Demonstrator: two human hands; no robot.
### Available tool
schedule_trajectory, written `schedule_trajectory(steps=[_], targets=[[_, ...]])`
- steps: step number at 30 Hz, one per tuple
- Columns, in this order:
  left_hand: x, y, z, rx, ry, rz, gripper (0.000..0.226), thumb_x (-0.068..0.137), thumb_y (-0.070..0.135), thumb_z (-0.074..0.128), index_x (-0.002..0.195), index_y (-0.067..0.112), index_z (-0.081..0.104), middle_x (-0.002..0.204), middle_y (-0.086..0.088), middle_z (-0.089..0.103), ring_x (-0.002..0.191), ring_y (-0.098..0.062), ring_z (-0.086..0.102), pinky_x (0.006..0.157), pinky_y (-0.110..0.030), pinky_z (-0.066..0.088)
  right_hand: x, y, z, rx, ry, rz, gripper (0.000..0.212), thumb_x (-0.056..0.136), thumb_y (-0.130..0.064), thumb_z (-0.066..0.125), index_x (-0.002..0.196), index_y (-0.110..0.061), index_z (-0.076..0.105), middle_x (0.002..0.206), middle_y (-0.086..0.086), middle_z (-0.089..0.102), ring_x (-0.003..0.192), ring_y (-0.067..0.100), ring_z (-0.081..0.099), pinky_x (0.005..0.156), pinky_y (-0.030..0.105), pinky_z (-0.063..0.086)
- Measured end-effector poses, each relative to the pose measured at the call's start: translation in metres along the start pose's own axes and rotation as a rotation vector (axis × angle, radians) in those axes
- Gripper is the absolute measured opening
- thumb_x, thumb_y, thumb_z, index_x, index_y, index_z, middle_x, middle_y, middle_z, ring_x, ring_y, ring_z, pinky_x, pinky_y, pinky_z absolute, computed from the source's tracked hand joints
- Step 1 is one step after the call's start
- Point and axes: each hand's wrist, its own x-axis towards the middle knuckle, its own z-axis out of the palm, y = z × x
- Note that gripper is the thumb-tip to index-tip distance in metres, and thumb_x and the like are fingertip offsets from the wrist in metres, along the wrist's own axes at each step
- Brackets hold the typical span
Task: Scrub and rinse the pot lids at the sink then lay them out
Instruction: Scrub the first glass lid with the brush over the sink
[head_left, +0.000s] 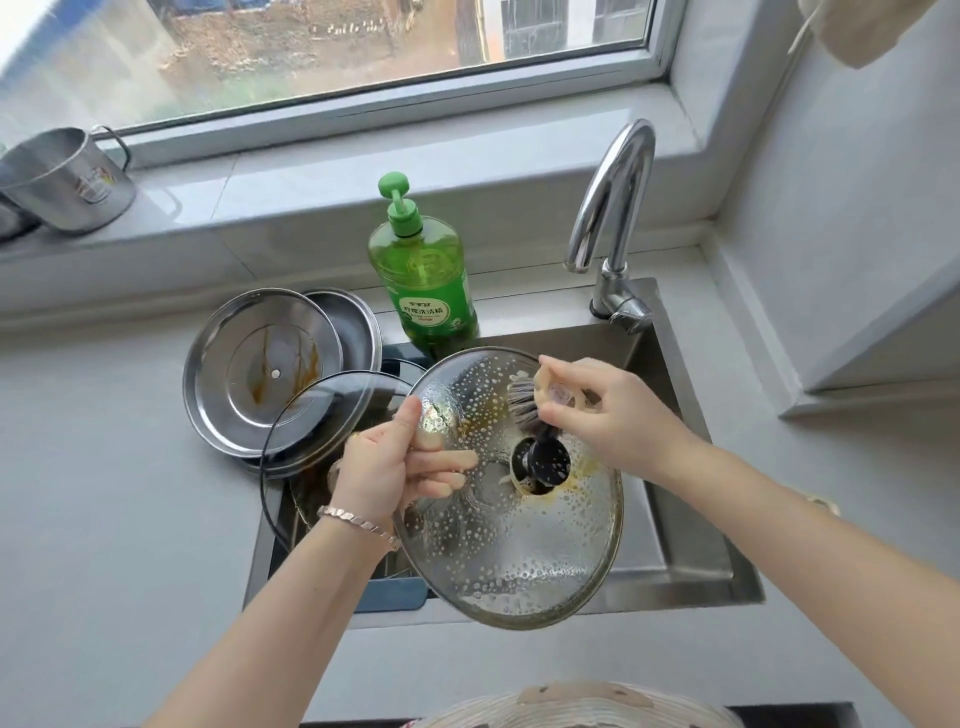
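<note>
Both bare forearms reach forward; left hand (389, 467) pinches the lid (519, 551) rim, right hand (610, 415) grips the brush (524, 405)

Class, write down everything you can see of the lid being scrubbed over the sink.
The held lid is round and metal-rimmed, seemingly of clear glass, with a black knob at its centre. Water beads and suds cover it, and there is yellowish residue around the knob. It is tilted above the sink, knob side towards the camera. The left hand grips its left edge. The right hand presses the bristles of a brush on it just above the knob.
</note>
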Motion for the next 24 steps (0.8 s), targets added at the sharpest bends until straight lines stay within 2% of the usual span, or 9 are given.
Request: schedule_trajectory(steps=[3,7,9,11,14,16,19,21,24], targets=[[-0.003,-0.001,0.002,0.03,-0.032,0.018,0.037,0.093,0.029,0.047,0.069,0.001,0.048,0.058,-0.019,0.067,0.038,-0.019,0.06,0.034,-0.017,0.046,0.013,0.003,-0.014,-0.026,0.153,0.151,0.053,0.091,-0.035,0.055,0.141,-0.021,0.042,0.136,-0.003,0.051,0.122,0.014,0.046,0.097,0.028,0.034],[-0.003,0.002,0.007,0.143,-0.083,0.106,0.027,0.086,0.02,0.058,0.07,0.001,0.05,0.058,-0.016,0.068,0.039,-0.016,0.061,0.037,-0.018,0.048,0.0,-0.022,-0.002,0.04,0.036,-0.103,0.037,0.085,-0.027,0.063,0.122,-0.026,0.058,0.094,-0.015,0.054,0.079,-0.004,0.051,0.075,0.02,0.04],[-0.005,0.008,0.009,0.222,-0.119,0.171,0.023,0.082,0.016,0.063,0.072,-0.001,0.051,0.057,-0.013,0.069,0.044,-0.015,0.064,0.039,-0.019,0.05,0.004,-0.024,-0.01,-0.078,0.102,-0.089,0.019,0.08,-0.026,0.062,0.098,-0.027,0.061,0.09,-0.014,0.053,0.08,0.004,0.052,0.07,0.024,0.042],[-0.006,0.015,0.014,0.374,-0.165,0.291,0.026,0.081,0.015,0.066,0.071,-0.004,0.052,0.055,-0.009,0.068,0.053,-0.013,0.068,0.042,-0.02,0.051,0.015,-0.015,-0.031,-0.235,0.277,0.1,0.017,0.08,-0.033,0.058,0.095,-0.028,0.055,0.096,-0.008,0.057,0.088,0.014,0.053,0.069,0.029,0.04],[-0.002,0.016,0.017,0.878,-0.152,0.643,0.046,0.079,0.043,0.065,0.058,0.006,0.05,0.047,0.0,0.054,0.045,-0.007,0.053,0.047,-0.028,0.046,0.018,-0.016,-0.056,-0.053,0.463,0.056,0.028,0.076,-0.048,0.057,0.094,-0.028,0.058,0.088,-0.008,0.062,0.082,0.016,0.057,0.068,0.029,0.041],[0.003,0.017,0.019,1.145,-0.107,0.857,0.05,0.073,0.061,0.049,0.05,0.021,0.03,0.042,0.004,0.032,0.042,-0.015,0.033,0.044,-0.03,0.036,0.008,-0.035,-0.057,-0.038,0.422,-0.214,0.034,0.07,-0.061,0.057,0.086,-0.03,0.058,0.076,-0.013,0.059,0.069,0.005,0.055,0.063,0.023,0.043],[0.006,0.021,0.022,1.206,-0.144,0.985,0.046,0.071,0.064,0.041,0.052,0.027,0.02,0.041,0.008,0.023,0.042,-0.019,0.029,0.042,-0.023,0.027,0.0,-0.046,-0.044,-0.351,0.259,-0.486,0.042,0.072,-0.066,0.052,0.086,-0.027,0.061,0.073,-0.014,0.057,0.066,0.004,0.051,0.058,0.018,0.04],[0.008,0.022,0.018,1.184,-0.214,0.975,0.053,0.07,0.069,0.042,0.05,0.02,0.035,0.041,0.006,0.032,0.041,-0.018,0.032,0.042,-0.028,0.032,0.002,-0.034,-0.046,-0.351,0.191,-0.441,0.035,0.074,-0.059,0.059,0.084,-0.025,0.062,0.064,-0.014,0.055,0.06,0.003,0.049,0.053,0.015,0.035],[0.01,0.019,0.003,1.053,-0.311,0.895,0.078,0.069,0.078,0.044,0.054,0.001,0.044,0.043,-0.006,0.039,0.041,-0.016,0.036,0.044,-0.032,0.037,0.0,-0.007,-0.058,0.013,0.046,-0.162,0.021,0.075,-0.043,0.066,0.075,-0.022,0.061,0.055,-0.016,0.052,0.047,0.001,0.044,0.049,0.01,0.031]])
